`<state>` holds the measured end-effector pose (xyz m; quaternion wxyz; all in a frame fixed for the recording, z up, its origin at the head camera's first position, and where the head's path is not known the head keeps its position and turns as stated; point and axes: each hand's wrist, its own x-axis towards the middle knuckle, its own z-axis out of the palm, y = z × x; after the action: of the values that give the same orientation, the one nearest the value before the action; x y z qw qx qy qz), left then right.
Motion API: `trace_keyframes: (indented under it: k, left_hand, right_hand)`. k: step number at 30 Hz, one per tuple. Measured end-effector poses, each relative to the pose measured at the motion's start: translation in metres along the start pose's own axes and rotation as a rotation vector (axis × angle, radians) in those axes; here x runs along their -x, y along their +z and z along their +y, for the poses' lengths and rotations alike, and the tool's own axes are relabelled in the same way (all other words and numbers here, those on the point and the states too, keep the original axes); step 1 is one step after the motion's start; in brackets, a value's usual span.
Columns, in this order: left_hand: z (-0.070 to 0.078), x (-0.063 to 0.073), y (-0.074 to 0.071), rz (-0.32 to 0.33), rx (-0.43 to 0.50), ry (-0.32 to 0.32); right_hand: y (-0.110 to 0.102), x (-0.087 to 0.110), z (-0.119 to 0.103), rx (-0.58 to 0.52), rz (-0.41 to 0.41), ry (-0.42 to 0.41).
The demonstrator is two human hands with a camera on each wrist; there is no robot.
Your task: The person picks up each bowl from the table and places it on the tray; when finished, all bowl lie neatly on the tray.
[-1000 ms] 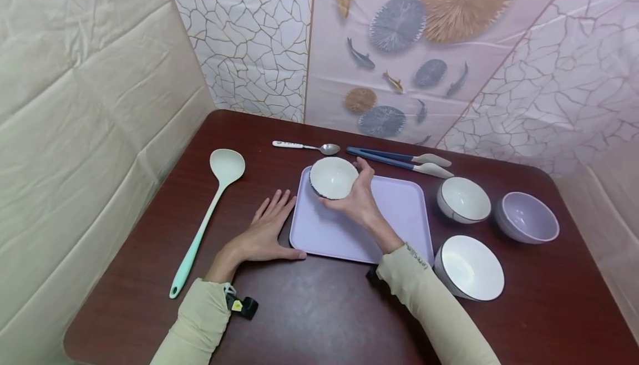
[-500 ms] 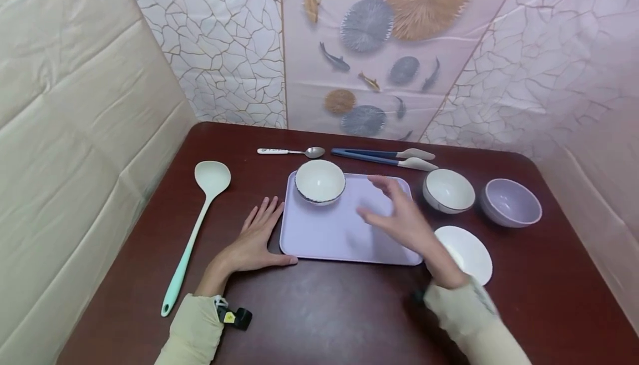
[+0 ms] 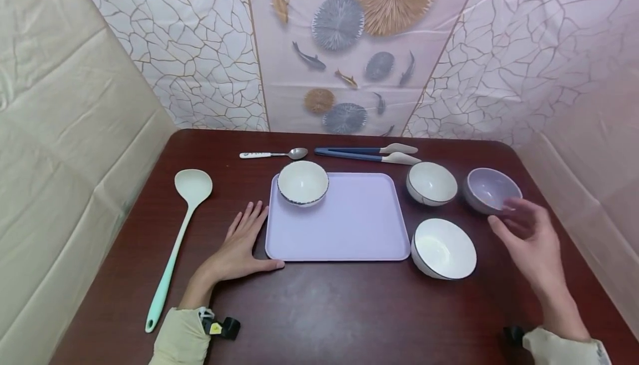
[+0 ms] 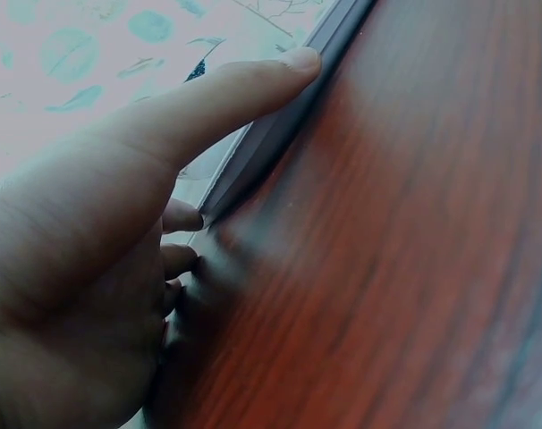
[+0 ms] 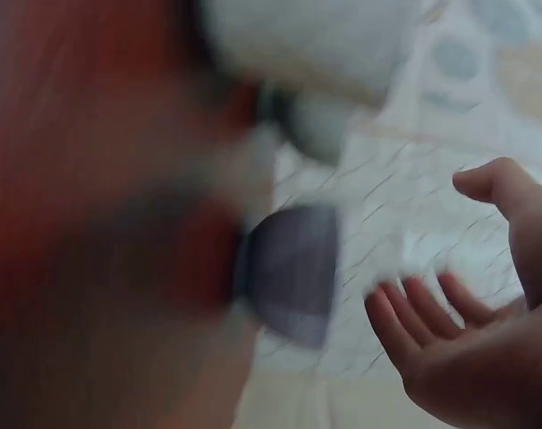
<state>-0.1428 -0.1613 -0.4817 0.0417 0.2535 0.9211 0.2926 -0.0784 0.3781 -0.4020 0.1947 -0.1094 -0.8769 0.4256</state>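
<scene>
My left hand [image 3: 239,248] lies spread at the tray's left front corner, thumb along the front edge and fingertips by the left side. The lavender tray [image 3: 344,232] bears a white bowl [image 3: 303,182] with a dark speckled rim at its back left. Over at the right, my right hand [image 3: 534,243] hovers at the near side of a purple bowl [image 3: 491,190], fingers parted and holding nothing. In the right wrist view the purple bowl [image 5: 293,273] stands apart from the fingertips, blurred by motion.
Two white bowls, a smaller one [image 3: 431,183] behind a larger one [image 3: 444,248], stand right of the tray. Blue tongs [image 3: 369,154] and a spoon [image 3: 274,154] lie behind it. A long ladle [image 3: 179,232] with a mint handle lies at the left.
My right hand has let go of the speckled-rim bowl on the tray and swung right to the purple bowl. The left hand stays at the tray's corner; the head view has shifted.
</scene>
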Motion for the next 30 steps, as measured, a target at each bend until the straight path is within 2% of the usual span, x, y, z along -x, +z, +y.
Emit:
trace_keyframes:
  k: [3, 6, 11, 17, 30]
  left_hand:
    - [-0.002, 0.001, 0.001, 0.008, -0.005, 0.001]
    - [-0.003, 0.001, 0.002, 0.008, -0.01, 0.004]
    - [-0.003, 0.002, 0.002, -0.004, -0.001, 0.0]
    - [-0.003, 0.001, 0.001, -0.004, -0.008, 0.002]
    - [-0.002, 0.001, -0.004, -0.005, -0.014, -0.004]
  right_hand:
    - [-0.004, -0.015, 0.019, 0.007, 0.058, 0.126]
    - [-0.005, -0.029, 0.032, -0.009, 0.039, 0.178]
    - [0.001, -0.043, 0.048, 0.003, -0.016, 0.198]
    - [0.011, -0.059, 0.061, 0.005, -0.003, 0.212]
    - [0.021, -0.078, 0.068, 0.096, -0.068, 0.236]
